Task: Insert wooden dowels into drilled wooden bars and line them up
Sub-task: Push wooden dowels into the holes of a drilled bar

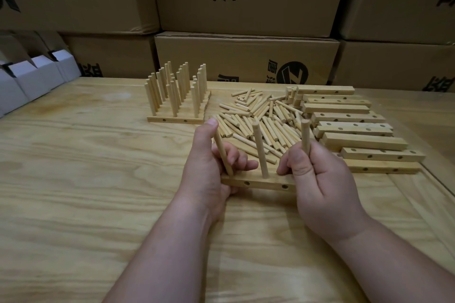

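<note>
A drilled wooden bar (258,183) lies across the table in front of me with three dowels standing in it. My left hand (209,167) holds the bar's left end, thumb on top of the leaning left dowel (222,152). The middle dowel (260,150) stands free and upright. My right hand (317,179) grips the right dowel (305,135) in its fist at the bar's right end. A heap of loose dowels (258,118) lies just behind. Finished bars with upright dowels (177,96) stand in rows at the back left.
Several drilled bars without dowels (354,130) lie stacked at the right. Cardboard boxes (246,56) wall off the back of the wooden table (98,179). White folded cartons (32,76) sit at the far left.
</note>
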A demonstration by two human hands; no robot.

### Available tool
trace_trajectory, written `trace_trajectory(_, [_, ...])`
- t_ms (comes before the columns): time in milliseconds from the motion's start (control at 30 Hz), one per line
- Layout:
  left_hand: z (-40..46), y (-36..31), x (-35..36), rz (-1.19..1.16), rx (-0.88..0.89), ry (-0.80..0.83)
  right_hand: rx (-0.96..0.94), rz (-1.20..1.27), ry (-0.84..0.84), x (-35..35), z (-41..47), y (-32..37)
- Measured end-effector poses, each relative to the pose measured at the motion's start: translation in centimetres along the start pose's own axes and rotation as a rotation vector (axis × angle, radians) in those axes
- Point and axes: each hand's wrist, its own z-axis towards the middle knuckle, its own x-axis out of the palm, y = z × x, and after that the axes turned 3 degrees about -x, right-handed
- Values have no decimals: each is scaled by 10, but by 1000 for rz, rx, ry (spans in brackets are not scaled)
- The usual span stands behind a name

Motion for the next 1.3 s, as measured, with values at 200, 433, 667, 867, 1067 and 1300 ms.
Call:
trace_trajectory(200, [-1,1,-2,0,28,-4,-5,18,-5,1,-1,0])
trace_trajectory(433, [-3,1,-1,25,47,6,20,50,-16,3,-2,-2])
trace_trajectory(667, [-4,-1,1,37,25,-36,91,71,-14,4,-3,-4])
trace_trajectory(867, [-4,6,6,157,36,-89,310,206,-57,1,2,-11])
trace_trajectory(1067, [-5,3,4,25,43,-31,564,475,-237,-2,10,-11])
trace_trajectory(1300, [-3,14,4,140,65,103,500,358,-290,-2,11,-14])
